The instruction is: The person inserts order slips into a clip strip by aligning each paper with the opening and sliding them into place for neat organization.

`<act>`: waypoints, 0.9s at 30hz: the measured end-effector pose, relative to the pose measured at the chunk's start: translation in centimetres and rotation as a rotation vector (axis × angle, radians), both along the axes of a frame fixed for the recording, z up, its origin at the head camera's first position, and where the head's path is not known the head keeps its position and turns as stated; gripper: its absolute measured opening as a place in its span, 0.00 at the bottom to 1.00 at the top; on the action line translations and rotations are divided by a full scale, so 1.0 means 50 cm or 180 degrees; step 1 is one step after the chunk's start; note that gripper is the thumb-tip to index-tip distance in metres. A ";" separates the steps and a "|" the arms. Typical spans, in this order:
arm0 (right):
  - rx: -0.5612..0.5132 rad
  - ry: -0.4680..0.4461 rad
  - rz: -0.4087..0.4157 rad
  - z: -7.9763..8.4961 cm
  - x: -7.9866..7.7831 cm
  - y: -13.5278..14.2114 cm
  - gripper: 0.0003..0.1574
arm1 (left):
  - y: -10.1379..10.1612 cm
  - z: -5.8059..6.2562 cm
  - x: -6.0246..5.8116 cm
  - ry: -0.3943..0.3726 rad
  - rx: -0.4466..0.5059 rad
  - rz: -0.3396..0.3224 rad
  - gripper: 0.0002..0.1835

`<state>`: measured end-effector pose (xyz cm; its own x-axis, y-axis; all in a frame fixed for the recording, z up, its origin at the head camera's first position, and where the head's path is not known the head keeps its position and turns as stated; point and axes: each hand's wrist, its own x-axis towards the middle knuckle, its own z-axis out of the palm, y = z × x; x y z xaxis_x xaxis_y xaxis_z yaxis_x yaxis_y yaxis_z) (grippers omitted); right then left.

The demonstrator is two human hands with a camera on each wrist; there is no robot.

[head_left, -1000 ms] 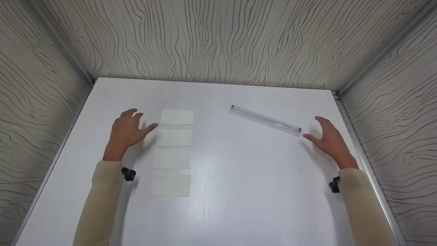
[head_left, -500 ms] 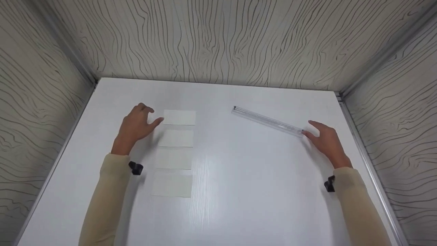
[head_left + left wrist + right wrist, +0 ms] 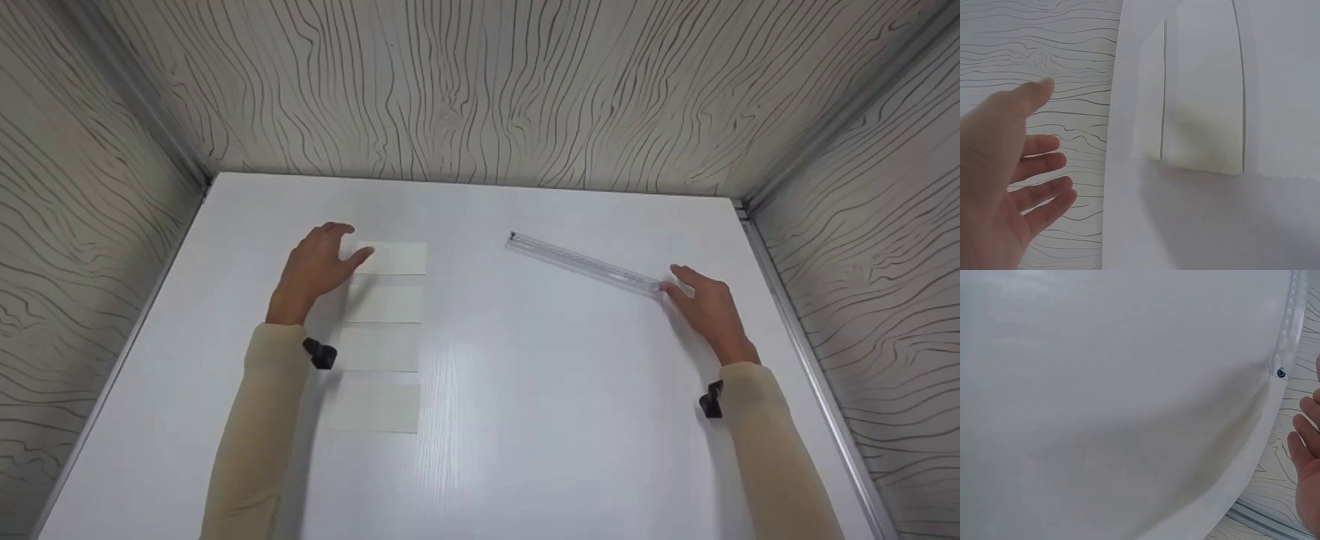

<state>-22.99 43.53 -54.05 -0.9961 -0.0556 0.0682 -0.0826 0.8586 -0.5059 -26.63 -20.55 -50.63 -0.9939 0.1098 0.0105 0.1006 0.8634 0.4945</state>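
My left hand [image 3: 316, 264] hovers with its fingers spread at the left edge of the farthest white paper slip [image 3: 401, 259], and its thumb overlaps that slip in the head view. Nothing is between the fingers; the left wrist view shows the left hand [image 3: 994, 169] beside the slips [image 3: 1207, 101]. A long transparent plastic strip [image 3: 581, 260] with a dark mark at its end lies slanted on the table. My right hand [image 3: 706, 307], fingers extended, is at the strip's right end, thumb tip overlapping it in the head view. In the right wrist view, fingers [image 3: 1309, 433] show apart from the strip [image 3: 1291, 323].
Several white slips lie in a column on the white table [image 3: 525, 420], the nearest slip [image 3: 375, 409] closest to the person. Wood-grain patterned panels [image 3: 465, 90] stand at the back and both sides. Each sleeve cuff carries a small black wrist camera [image 3: 321, 354].
My left hand has moved right and farther back, over the edge of the farthest slip. My right hand has moved left to the strip's right end. Strip and slips have stayed in place.
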 end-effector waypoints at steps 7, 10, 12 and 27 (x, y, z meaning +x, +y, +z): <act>0.0012 -0.0189 -0.0053 -0.010 -0.004 -0.002 0.44 | 0.002 -0.020 -0.017 -0.0131 0.0110 0.0046 0.36; 0.0098 -0.0432 -0.0071 -0.010 -0.007 -0.005 0.49 | 0.002 -0.029 -0.029 -0.0221 0.0150 0.0029 0.36; 0.0152 -0.0606 -0.0077 -0.012 -0.011 -0.007 0.52 | 0.002 -0.034 -0.036 -0.0301 0.0149 0.0023 0.36; 0.0320 -0.0801 0.0073 -0.042 -0.021 -0.009 0.50 | 0.026 -0.059 -0.073 -0.0492 -0.0019 -0.0077 0.33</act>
